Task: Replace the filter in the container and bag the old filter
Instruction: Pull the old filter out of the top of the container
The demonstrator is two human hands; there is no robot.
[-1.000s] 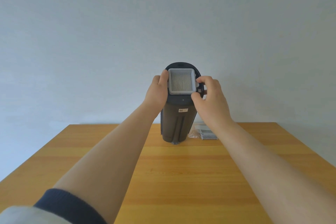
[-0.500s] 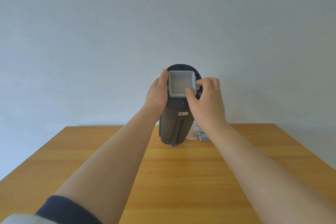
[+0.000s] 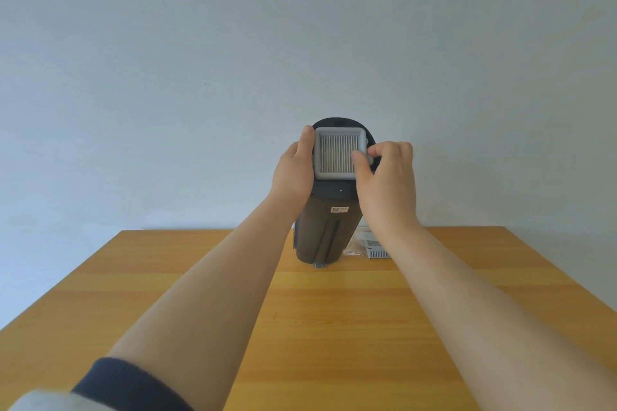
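Note:
A dark cylindrical container (image 3: 325, 230) stands near the table's far edge, tilted so its top faces me. A square white pleated filter (image 3: 335, 152) sits in that top. My left hand (image 3: 293, 170) grips the container's upper left side, thumb along the filter's left edge. My right hand (image 3: 385, 177) pinches the small tab on the filter's right edge between thumb and forefinger. A second white filter (image 3: 375, 248) lies on the table behind my right wrist, beside a clear plastic bag (image 3: 354, 248), both partly hidden.
The wooden table (image 3: 317, 327) stretches toward me, its far edge meeting a plain pale wall. A dark sleeve cuff sits on my left forearm at the lower left.
My right thumb has moved up onto the filter's right edge and closed on the tab. The left hand and the container have kept their place.

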